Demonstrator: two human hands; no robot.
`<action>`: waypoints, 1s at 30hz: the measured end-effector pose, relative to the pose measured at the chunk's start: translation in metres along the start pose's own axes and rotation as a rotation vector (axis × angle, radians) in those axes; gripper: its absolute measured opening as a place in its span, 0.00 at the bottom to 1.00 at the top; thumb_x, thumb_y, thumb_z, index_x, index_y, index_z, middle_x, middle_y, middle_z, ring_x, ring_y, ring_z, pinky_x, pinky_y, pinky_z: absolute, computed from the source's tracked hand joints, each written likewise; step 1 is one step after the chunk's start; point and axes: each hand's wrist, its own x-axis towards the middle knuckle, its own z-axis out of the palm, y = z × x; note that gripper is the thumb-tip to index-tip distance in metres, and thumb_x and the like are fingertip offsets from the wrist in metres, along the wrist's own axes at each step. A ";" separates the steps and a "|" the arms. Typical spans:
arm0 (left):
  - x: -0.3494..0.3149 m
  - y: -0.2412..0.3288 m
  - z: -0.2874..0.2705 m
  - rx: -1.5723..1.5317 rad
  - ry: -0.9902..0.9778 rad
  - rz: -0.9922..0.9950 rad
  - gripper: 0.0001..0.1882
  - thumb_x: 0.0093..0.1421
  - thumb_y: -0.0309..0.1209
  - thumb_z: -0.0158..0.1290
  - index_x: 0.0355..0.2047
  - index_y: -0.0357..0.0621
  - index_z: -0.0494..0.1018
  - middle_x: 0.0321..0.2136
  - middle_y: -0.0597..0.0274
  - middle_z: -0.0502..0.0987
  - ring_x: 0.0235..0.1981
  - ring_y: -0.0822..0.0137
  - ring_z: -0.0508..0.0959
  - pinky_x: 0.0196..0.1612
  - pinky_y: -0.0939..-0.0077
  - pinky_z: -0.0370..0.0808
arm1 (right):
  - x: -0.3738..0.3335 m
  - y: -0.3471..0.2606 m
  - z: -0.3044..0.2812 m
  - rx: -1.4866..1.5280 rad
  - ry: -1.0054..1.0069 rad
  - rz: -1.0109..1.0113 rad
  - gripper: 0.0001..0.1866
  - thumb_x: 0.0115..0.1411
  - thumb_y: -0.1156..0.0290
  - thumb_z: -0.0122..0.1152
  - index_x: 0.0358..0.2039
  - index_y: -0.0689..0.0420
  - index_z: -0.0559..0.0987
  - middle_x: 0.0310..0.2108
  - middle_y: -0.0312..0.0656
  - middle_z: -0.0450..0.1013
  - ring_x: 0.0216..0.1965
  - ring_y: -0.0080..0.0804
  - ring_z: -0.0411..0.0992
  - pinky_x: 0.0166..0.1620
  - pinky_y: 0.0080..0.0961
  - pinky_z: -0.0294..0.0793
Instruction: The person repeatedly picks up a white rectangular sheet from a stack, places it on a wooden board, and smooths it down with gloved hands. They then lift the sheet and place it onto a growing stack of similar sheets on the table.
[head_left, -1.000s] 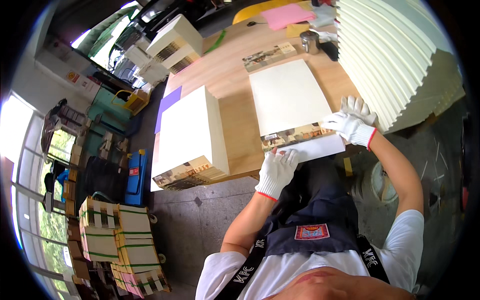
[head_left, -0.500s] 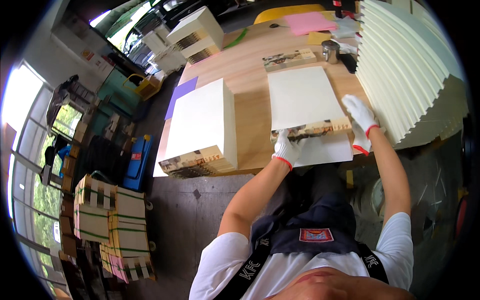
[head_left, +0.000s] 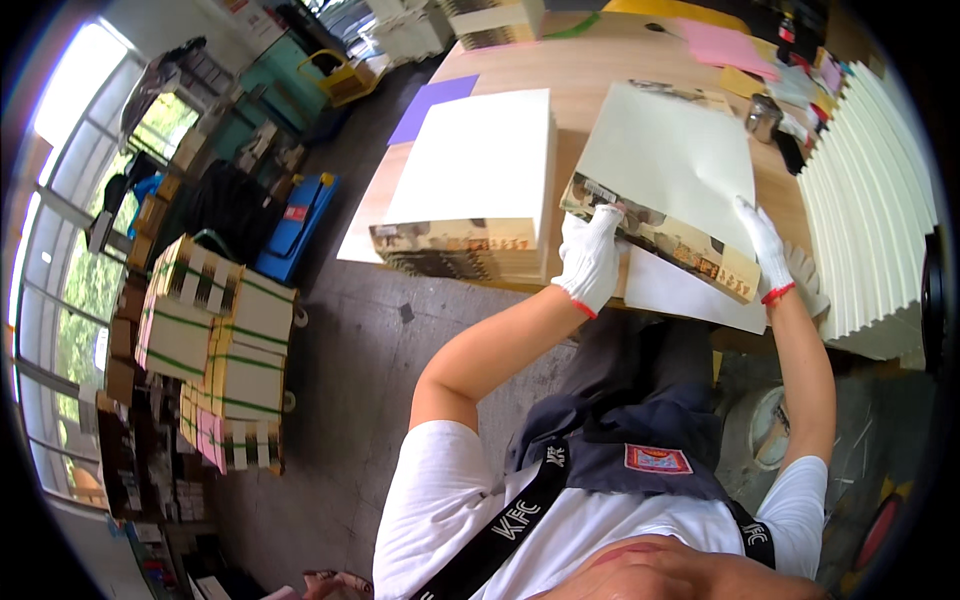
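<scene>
A white-topped stack of large printed covers or sheets (head_left: pixel 665 150), with a brown patterned strip along its near edge, sits turned askew between my hands. My left hand (head_left: pixel 590 255), in a white glove with a red cuff, grips its near left corner, thumb on top. My gloved right hand (head_left: pixel 765 245) presses against its right edge near the corner, fingers along the side. Below the near edge, a plain white sheet (head_left: pixel 690 290) shows on the table. To the left stands a taller, similar pile (head_left: pixel 470 155) with the same patterned strip.
Tall ridged white stacks (head_left: pixel 870 200) rise along the right side, beside a loose glove (head_left: pixel 808 280). A metal cup (head_left: pixel 763 115) and pink paper (head_left: pixel 728 48) lie toward the back of the wooden table (head_left: pixel 590 60). Strapped bundles (head_left: pixel 215 350) stand on the floor at left.
The white-topped stack has turned clockwise, its right near corner swinging toward me. My right hand has come onto its right edge. The whole view has shifted.
</scene>
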 end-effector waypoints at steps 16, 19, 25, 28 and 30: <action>0.061 0.123 -0.285 1.268 0.489 0.466 0.28 0.61 0.52 0.52 0.52 0.44 0.77 0.43 0.46 0.81 0.47 0.51 0.80 0.50 0.65 0.73 | 0.039 0.051 0.288 -1.210 -0.192 -0.359 0.36 0.60 0.33 0.48 0.42 0.58 0.76 0.43 0.54 0.77 0.45 0.53 0.74 0.45 0.42 0.72; 0.071 0.112 -0.286 1.068 0.487 0.482 0.26 0.62 0.49 0.52 0.51 0.43 0.78 0.37 0.49 0.82 0.40 0.57 0.81 0.46 0.68 0.73 | 0.033 0.044 0.291 -1.279 -0.177 -0.254 0.33 0.60 0.35 0.49 0.38 0.56 0.77 0.40 0.51 0.77 0.43 0.52 0.75 0.43 0.43 0.72; 0.070 0.117 -0.289 1.018 0.468 0.449 0.22 0.64 0.45 0.52 0.46 0.38 0.78 0.31 0.56 0.82 0.34 0.66 0.78 0.41 0.72 0.71 | 0.015 0.043 0.298 -1.254 -0.136 -0.221 0.31 0.61 0.36 0.50 0.35 0.55 0.77 0.36 0.51 0.77 0.39 0.51 0.75 0.40 0.43 0.71; 0.071 0.117 -0.282 1.002 0.427 0.470 0.21 0.64 0.44 0.53 0.39 0.34 0.78 0.30 0.62 0.80 0.33 0.71 0.76 0.40 0.75 0.69 | 0.014 0.043 0.291 -1.248 -0.117 -0.311 0.29 0.60 0.38 0.52 0.34 0.56 0.78 0.36 0.51 0.78 0.39 0.52 0.75 0.41 0.43 0.72; 0.084 0.116 -0.294 1.002 0.371 0.505 0.20 0.64 0.42 0.53 0.39 0.34 0.78 0.29 0.63 0.79 0.32 0.72 0.75 0.39 0.75 0.69 | 0.022 0.054 0.280 -1.206 -0.102 -0.410 0.27 0.60 0.41 0.53 0.34 0.56 0.78 0.37 0.51 0.78 0.39 0.52 0.75 0.42 0.43 0.72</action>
